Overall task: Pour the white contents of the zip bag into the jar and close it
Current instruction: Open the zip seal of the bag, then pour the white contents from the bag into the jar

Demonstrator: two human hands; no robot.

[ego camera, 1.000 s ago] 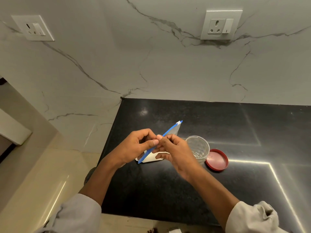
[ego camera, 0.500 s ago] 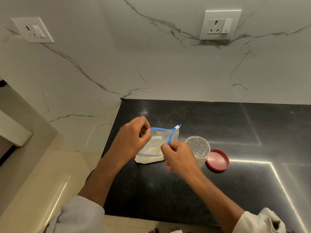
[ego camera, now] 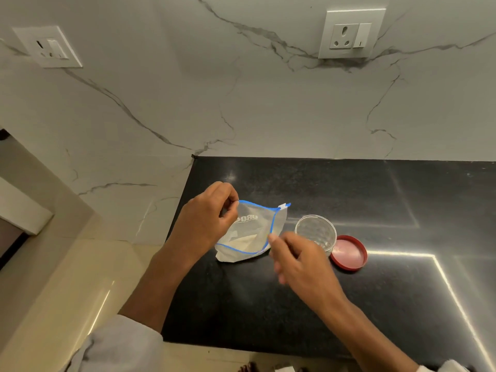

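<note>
On the black countertop (ego camera: pixel 335 189) stands a clear zip bag (ego camera: pixel 253 224) with a blue zip rim, its mouth pulled wide open. White contents (ego camera: pixel 241 244) lie in its bottom. My left hand (ego camera: pixel 204 218) pinches the far-left side of the rim. My right hand (ego camera: pixel 300 261), slightly blurred, has its fingertips on the near-right side of the rim. Just right of the bag stands a small clear jar (ego camera: pixel 316 232), open and with nothing in it. Its red lid (ego camera: pixel 349 253) lies flat against the jar's right side.
A marble wall with two socket plates (ego camera: pixel 349 33) rises behind the counter. The counter's left edge (ego camera: pixel 177 237) drops to a beige floor. A ledge (ego camera: pixel 24 210) sticks out at the far left.
The bag's zip, held shut between both hands a second ago, has been pulled apart. The mouth is now wider, with my left hand up and left and my right hand lower right.
</note>
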